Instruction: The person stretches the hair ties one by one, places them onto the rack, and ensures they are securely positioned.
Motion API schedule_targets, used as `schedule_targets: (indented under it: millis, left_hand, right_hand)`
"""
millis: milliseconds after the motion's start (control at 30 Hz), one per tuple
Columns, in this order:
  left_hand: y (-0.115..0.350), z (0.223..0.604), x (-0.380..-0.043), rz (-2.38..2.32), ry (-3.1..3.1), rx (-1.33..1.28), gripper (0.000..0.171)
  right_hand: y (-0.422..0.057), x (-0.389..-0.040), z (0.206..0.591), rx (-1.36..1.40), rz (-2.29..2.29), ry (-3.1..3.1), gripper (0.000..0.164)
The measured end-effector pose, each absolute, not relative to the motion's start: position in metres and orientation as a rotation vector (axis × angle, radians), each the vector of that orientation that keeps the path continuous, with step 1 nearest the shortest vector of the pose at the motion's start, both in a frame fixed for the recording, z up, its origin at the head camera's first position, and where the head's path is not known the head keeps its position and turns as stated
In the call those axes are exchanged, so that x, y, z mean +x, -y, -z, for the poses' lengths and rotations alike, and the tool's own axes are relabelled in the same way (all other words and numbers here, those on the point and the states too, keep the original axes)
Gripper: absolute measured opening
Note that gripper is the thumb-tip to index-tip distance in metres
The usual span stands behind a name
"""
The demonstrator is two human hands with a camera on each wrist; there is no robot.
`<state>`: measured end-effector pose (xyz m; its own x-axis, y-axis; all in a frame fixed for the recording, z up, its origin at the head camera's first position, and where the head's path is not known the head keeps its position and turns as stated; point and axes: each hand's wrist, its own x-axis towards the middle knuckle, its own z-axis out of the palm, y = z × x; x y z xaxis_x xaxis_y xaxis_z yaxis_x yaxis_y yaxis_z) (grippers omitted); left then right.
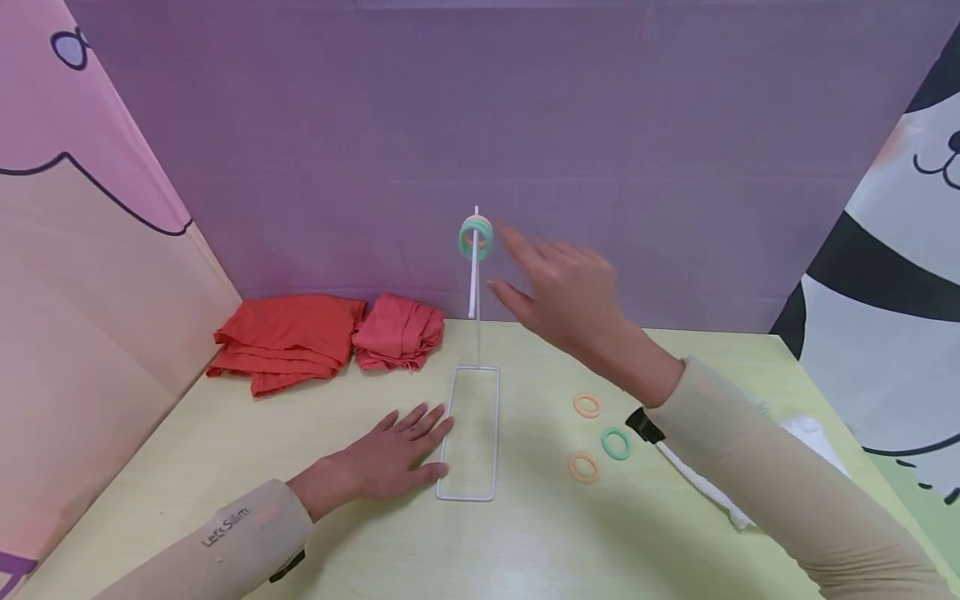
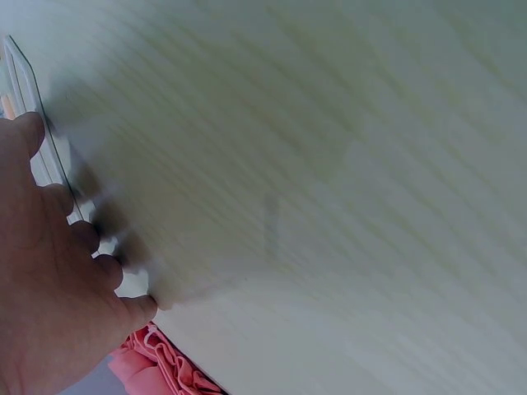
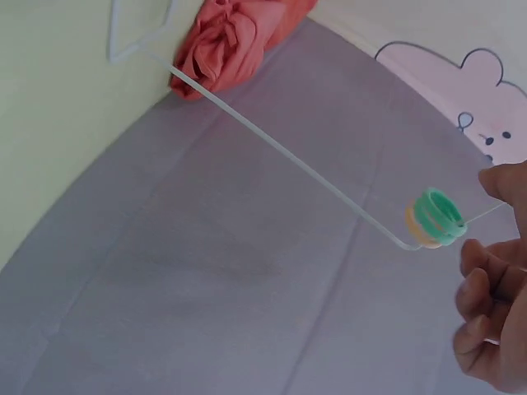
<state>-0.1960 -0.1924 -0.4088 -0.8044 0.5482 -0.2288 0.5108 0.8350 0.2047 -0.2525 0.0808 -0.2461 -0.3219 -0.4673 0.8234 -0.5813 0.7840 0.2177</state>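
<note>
White wire stand (image 1: 478, 367) rises near the middle of the pale table (image 1: 540, 542), in front of the purple backdrop (image 1: 675, 125). Its flat rectangular base has its long axis running away from the person toward the backdrop. A thin upright climbs from the far short side, and at the top an arm turns back toward the person, pointing out over the base.

Left of the upright, at the far side of the table, lie a folded red cloth (image 1: 292, 337) and a smaller bunched red cloth (image 1: 399, 332), side by side.

The right hand (image 1: 566, 287) is raised just right of the arm, holding nothing: its index finger is stretched toward the hanging rings, the thumb is well apart from it, and the other fingers bend loosely. The left hand (image 1: 393, 458) lies palm down, fingers straight and slightly spread, thumb apart, fingertips touching the base's left long rail without gripping it.

A white item (image 1: 705, 490) with a black end is partly hidden under the right forearm.

Smallest are the rings. Green rings (image 3: 428, 224) and a peach ring (image 3: 411, 220) hang together on the arm near its bend, the peach one closest to the upright. Right of the base lie a far peach ring (image 1: 577, 406), a loose green ring (image 1: 604, 442) and a near peach ring (image 1: 583, 480), all apart.
</note>
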Motion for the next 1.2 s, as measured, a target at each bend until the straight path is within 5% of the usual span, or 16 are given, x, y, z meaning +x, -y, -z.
schedule_targets:
  millis: [533,833,1200]
  left_hand:
    - [0.19,0.407,-0.198,-0.203,-2.744,0.831,0.074]
    - [0.193,0.409,-0.196,-0.237,-2.747,0.851,0.074]
    - [0.192,0.41,-0.197,-0.229,-2.745,0.855,0.074]
  right_hand:
    - [-0.17,-0.173,0.339,0.787,-0.176,2.935,0.058]
    - [-0.182,-0.171,0.386,0.655,-0.233,3.152,0.06]
    - [-0.181,-0.176,0.406,0.634,-0.346,3.121,0.039]
